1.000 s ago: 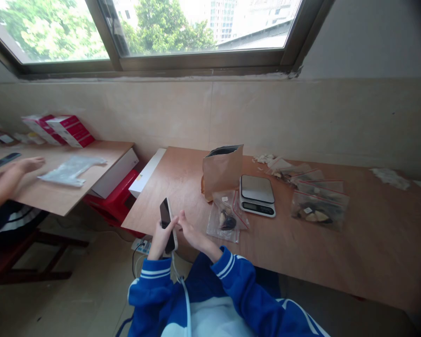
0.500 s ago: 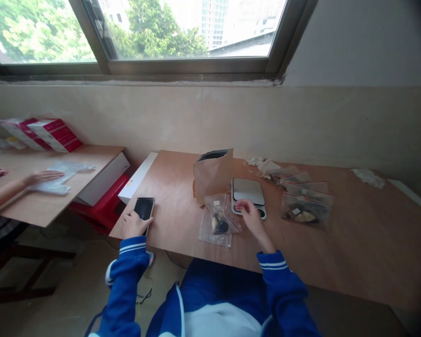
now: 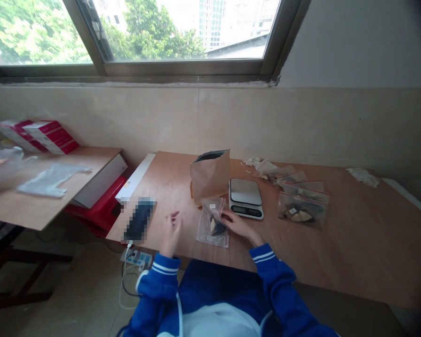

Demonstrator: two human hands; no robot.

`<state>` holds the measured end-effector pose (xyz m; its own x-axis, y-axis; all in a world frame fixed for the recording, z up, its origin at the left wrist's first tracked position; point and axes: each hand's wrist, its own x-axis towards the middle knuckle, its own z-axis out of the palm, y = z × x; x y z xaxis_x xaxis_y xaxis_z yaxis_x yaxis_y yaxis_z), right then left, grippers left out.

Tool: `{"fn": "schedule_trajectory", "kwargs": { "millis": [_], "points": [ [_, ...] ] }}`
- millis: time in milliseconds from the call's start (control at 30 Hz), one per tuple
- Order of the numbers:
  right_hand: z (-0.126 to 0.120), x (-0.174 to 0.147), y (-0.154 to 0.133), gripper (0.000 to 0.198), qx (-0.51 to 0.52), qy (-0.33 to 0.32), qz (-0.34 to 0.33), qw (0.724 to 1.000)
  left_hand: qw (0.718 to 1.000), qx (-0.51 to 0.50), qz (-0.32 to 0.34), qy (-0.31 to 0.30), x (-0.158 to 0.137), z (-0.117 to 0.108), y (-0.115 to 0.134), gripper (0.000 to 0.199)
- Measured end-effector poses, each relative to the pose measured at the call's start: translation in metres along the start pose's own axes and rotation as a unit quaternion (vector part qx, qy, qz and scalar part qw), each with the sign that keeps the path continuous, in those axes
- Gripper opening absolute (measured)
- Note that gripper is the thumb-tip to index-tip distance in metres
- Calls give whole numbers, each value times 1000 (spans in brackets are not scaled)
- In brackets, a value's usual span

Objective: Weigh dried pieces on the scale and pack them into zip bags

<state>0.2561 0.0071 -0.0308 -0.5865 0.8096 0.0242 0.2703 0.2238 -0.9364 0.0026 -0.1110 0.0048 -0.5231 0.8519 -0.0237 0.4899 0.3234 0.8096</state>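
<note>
A clear zip-lock bag point(image 3: 213, 238) with a red seal lies near the table's front edge, dark and pale pieces inside it. My right hand point(image 3: 241, 225) has its fingers closed on the bag's upper right edge. To the left of the bag, my left hand point(image 3: 171, 230) is over the table with loosely bent fingers, holding nothing. A phone point(image 3: 139, 221) with a white cable plugged in rests farther left. Just behind my right fingers stands a kitchen scale point(image 3: 246, 193) with a bare metal plate. Behind the zip-lock bag, a brown paper bag point(image 3: 210, 180) stands upright with its top open.
More filled zip-lock bags point(image 3: 303, 213) overlap on the right. Small pale scraps point(image 3: 252, 162) lie along the wall, and a white crumpled piece point(image 3: 363, 177) is at far right. Left, across a gap with a red stool point(image 3: 94, 217), another table point(image 3: 7, 201) holds plastic bags and boxes point(image 3: 52, 135).
My left hand has let go of the phone and moved right toward the zip-lock bag. My right hand has come left from the scale to the zip-lock bag's edge.
</note>
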Motion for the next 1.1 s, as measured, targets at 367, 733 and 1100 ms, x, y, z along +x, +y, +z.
{"fn": "schedule_trajectory", "kwargs": {
  "millis": [367,733,1100],
  "points": [
    [5,-9,-58,46,142,-30,4,989,973,-176,76,-130,-12,55,28,34],
    [5,5,-92,65,227,-2,-14,974,856,-467,-64,-214,-9,88,63,69],
    [-10,1,-85,58,-71,-77,-97,990,869,-482,-44,-106,3,109,56,51]
  ]
}}
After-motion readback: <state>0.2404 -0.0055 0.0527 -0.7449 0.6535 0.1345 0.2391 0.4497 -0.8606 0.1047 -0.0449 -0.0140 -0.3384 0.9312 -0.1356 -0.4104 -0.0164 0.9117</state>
